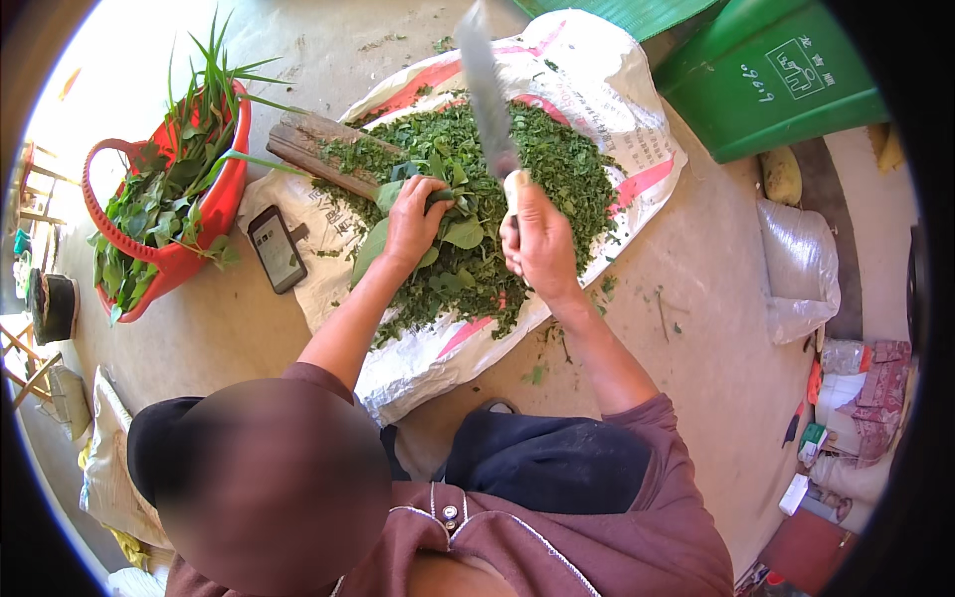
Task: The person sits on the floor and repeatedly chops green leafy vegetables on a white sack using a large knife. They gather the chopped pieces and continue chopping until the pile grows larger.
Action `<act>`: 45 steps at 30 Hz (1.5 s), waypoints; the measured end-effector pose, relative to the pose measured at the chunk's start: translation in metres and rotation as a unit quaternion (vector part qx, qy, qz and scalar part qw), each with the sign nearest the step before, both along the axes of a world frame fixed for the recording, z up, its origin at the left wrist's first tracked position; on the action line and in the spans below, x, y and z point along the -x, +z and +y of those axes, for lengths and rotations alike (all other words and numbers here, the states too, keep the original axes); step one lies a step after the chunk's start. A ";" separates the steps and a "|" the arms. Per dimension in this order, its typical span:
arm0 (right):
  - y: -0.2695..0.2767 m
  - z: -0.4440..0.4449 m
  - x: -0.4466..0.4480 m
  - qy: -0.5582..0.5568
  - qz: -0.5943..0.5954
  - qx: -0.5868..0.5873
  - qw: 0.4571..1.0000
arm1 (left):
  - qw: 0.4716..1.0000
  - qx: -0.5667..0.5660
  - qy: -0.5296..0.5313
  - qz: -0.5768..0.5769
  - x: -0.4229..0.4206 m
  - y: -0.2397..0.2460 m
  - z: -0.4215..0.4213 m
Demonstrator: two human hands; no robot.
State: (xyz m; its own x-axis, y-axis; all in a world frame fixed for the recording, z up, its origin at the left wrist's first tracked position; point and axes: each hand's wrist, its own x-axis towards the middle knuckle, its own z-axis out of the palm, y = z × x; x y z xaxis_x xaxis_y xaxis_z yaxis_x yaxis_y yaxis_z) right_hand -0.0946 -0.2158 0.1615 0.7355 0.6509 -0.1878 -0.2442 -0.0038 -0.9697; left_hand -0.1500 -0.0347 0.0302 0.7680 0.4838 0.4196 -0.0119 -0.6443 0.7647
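My left hand (412, 224) grips a bunch of green leaves (464, 233) over a heap of chopped greens. In my right hand (539, 242) is the pale handle of a large knife (486, 93). Its blurred blade is raised, pointing away from me above the heap and apart from the bunch. The chopped greens (556, 153) lie spread on a white woven sack (403, 373) with pink stripes and writing. A wooden board (324, 149) reaches out from the heap on the left; its near end is hidden under leaves and my left hand.
A red plastic basket (224, 186) of leafy greens stands on the floor at left. Beside it, a smartphone (277, 250) lies at the sack's edge. A green bin (753, 82) is at upper right, near a gourd (781, 176) and a clear plastic bag (798, 269).
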 end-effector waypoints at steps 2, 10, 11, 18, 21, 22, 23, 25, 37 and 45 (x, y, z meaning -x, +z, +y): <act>0.001 0.006 0.010 -0.039 -0.111 -0.031 0.993 | 1.000 0.004 0.008 0.010 0.003 -0.001 0.002; -0.044 -0.015 0.004 0.023 0.076 0.159 0.984 | 1.000 0.007 0.009 0.001 -0.002 -0.004 -0.003; -0.028 -0.011 0.001 0.031 0.065 0.108 0.992 | 1.000 0.011 0.013 -0.003 -0.003 -0.002 -0.001; -0.073 -0.014 0.018 0.002 -0.027 0.112 0.993 | 1.000 0.018 0.005 -0.008 -0.004 -0.002 -0.006; -0.075 -0.018 0.005 0.033 0.108 0.195 0.974 | 1.000 0.021 0.019 -0.012 -0.005 -0.004 -0.006; -0.068 -0.014 0.000 0.033 0.112 0.166 0.979 | 0.999 0.025 0.021 -0.009 -0.003 -0.005 -0.006; -0.059 -0.011 -0.002 0.032 0.115 0.139 0.983 | 0.999 0.029 0.022 -0.006 -0.001 -0.006 -0.006; -0.010 -0.001 0.001 0.031 0.023 0.072 0.997 | 0.999 0.027 0.032 -0.013 0.001 -0.006 -0.002; -0.022 -0.008 0.002 0.045 0.113 0.112 0.986 | 0.999 0.033 0.031 -0.013 0.006 -0.008 -0.006; -0.109 -0.024 0.011 0.052 -0.007 0.226 0.973 | 0.998 0.044 0.028 -0.020 -0.003 -0.008 -0.018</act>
State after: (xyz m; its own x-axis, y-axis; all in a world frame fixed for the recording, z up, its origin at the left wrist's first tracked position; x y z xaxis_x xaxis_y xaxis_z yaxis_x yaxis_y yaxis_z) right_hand -0.1051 -0.2396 0.0526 0.6744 0.5753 -0.4629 -0.2060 -0.4554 -0.8661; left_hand -0.1473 -0.0527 0.0225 0.7225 0.5615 0.4034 -0.0095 -0.5754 0.8178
